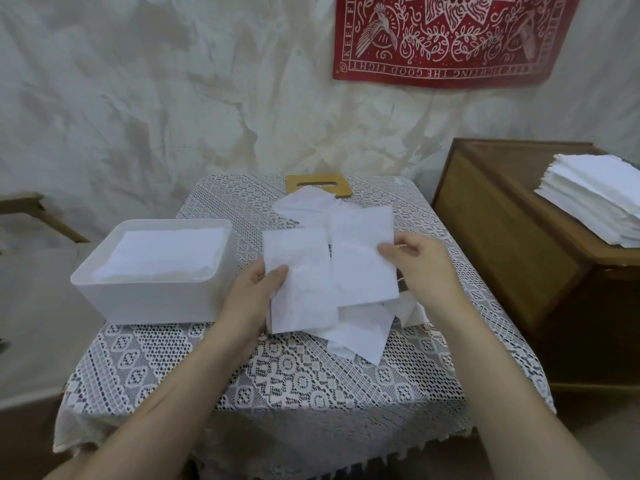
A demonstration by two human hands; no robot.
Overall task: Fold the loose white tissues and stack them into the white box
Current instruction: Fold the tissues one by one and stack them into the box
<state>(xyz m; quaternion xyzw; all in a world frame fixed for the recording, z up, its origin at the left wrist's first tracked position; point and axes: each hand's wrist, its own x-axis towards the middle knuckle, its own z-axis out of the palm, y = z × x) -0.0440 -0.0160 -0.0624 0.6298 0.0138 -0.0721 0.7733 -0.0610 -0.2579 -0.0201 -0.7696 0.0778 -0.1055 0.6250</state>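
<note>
A white box (145, 299) stands on the left of the lace-covered table and holds a flat stack of folded tissues (162, 252). Just right of it, my left hand (256, 289) pinches a folded white tissue (299, 282) by its left edge. My right hand (419, 261) pinches a second white tissue (360, 258) at its right edge, held beside and partly behind the first. Under both lies a pile of loose white tissues (360, 330) in the table's middle.
A wooden lid with a slot (318, 183) lies at the table's far edge, partly under tissues. A wooden cabinet (512, 230) to the right carries another stack of white tissues (595, 206). A red patterned cloth (450, 36) hangs on the wall.
</note>
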